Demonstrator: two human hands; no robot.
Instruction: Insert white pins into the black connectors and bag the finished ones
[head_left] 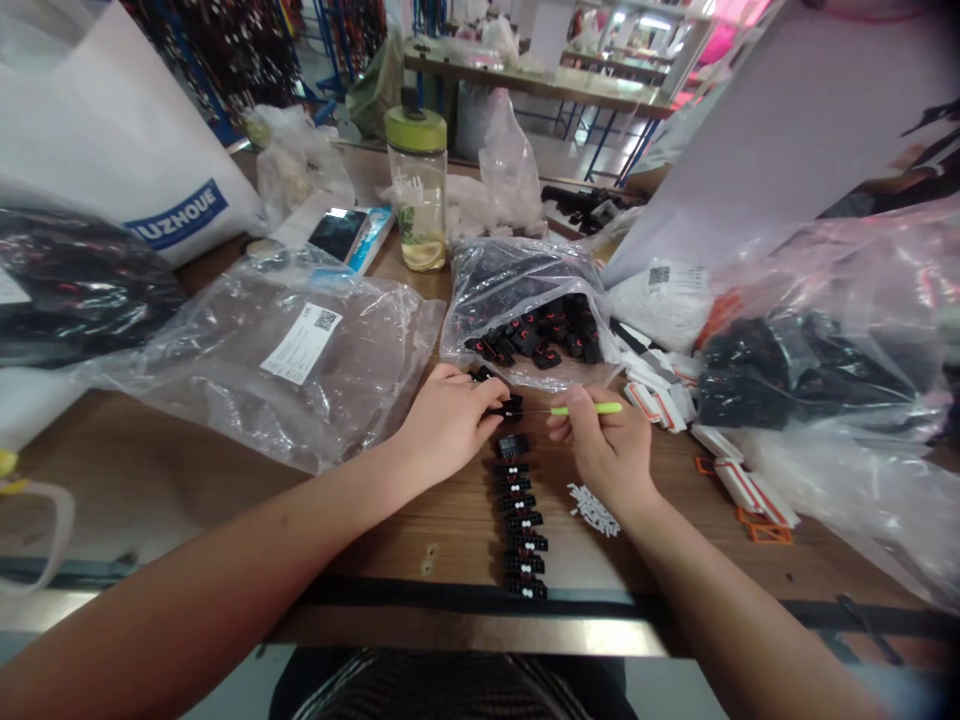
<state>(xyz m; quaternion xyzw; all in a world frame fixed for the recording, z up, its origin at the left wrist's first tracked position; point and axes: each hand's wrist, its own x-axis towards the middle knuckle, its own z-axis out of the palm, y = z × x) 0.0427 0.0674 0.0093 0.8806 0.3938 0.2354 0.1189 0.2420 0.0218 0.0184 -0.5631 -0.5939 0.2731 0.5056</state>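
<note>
My left hand [454,420] grips a small black connector [512,406] between thumb and fingers above the wooden table. A thin yellow-green tool [607,408] is in my right hand [606,445], its fine tip pointing left at the connector. Below my hands, a column of several black connectors [523,521] runs toward the table's front edge, most showing white dots; the top one [513,446] shows none. Just below my right hand is a pile of small white pieces [595,510].
Behind my hands lies an open clear bag of black connectors [525,290]. An empty-looking clear bag [352,350] covers the left side. A green-lidded bottle [417,190] stands behind. White-and-orange parts [750,490] and more bags [817,360] are at right.
</note>
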